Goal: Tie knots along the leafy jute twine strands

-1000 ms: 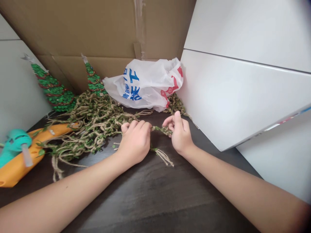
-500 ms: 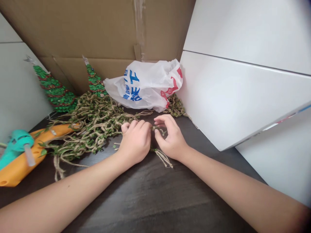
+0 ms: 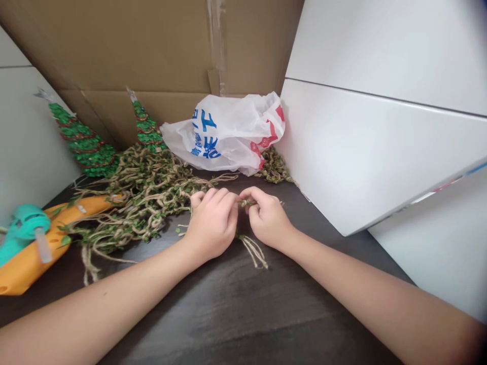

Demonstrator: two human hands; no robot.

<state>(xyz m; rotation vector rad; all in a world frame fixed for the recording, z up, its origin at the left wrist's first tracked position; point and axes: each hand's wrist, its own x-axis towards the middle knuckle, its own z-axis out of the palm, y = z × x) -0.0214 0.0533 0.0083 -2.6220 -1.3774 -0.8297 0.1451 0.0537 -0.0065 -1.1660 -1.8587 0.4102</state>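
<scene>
- At far left, teal tool (image 3: 28,221) lies against orange piece (image 3: 23,274); no hand near either.
- Behind them, two green tinsel trees (image 3: 87,142) lean near the cardboard (image 3: 133,45).
- Next, big tangle of leafy twine (image 3: 152,187) on the dark tabletop (image 3: 243,314). Unchanged over the last second.
- Left hand (image 3: 213,223): just right of the tangle, fingers curled down over one leafy cord (image 3: 246,202). Hasn't shifted. Grip underneath is hidden.
- Behind the hands: white plastic bag (image 3: 236,132), untouched.
- Cord: short stretch visible between the hands. Loose twine ends (image 3: 255,252) hang out below; can't confirm same piece.
- Right hand (image 3: 268,215): main change. Was farther right, then spread; now thumb and index are drawn in, pinching the cord close to the left hand. Reads as both hands working the same short section.
- Far right: small twine bundle (image 3: 274,167) by the white panel (image 3: 365,152), not in use.
</scene>
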